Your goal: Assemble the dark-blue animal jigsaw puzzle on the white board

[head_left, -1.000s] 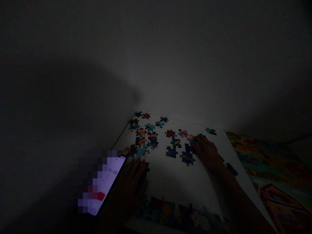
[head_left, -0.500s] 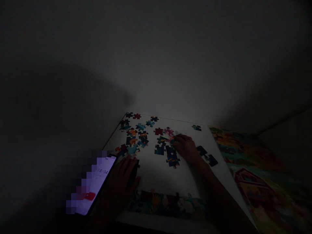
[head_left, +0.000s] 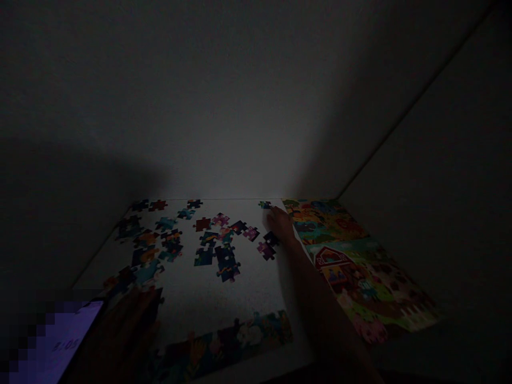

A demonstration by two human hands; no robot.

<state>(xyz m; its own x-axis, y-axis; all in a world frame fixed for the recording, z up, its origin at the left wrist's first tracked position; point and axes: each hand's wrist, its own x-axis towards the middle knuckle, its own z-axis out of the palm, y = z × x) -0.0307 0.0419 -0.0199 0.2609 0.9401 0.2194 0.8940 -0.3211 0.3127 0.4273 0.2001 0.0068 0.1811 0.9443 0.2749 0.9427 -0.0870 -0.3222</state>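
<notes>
As a green-and-blue puzzle piece (head_left: 264,205) lies near the far edge of a white desk (head_left: 256,290), we reach to it with our right hand (head_left: 282,223), its bent fingers (head_left: 273,211) right at the piece's side; we cannot tell whether they pinch it or merely touch it. Nearer us, a purple-and-dark pair of pieces (head_left: 267,248) sits just beside our wrist. At mid-desk we see a dark blue cluster (head_left: 226,261), with a red piece (head_left: 202,224) and a pink piece (head_left: 220,219) beyond it, and loose pieces (head_left: 172,242) scattered farther left. Our left hand (head_left: 126,325), deep in shadow, lies flat with fingers extended, next to a dark piece (head_left: 158,298). Toward the near edge runs a joined strip of puzzle (head_left: 228,341). On the left glows a phone (head_left: 76,333), partly covered by mosaic; on the right, past our forearm, lies a farm scene (head_left: 372,288) with a red barn. Behind the desk rises a dim gray wall (head_left: 240,133).
</notes>
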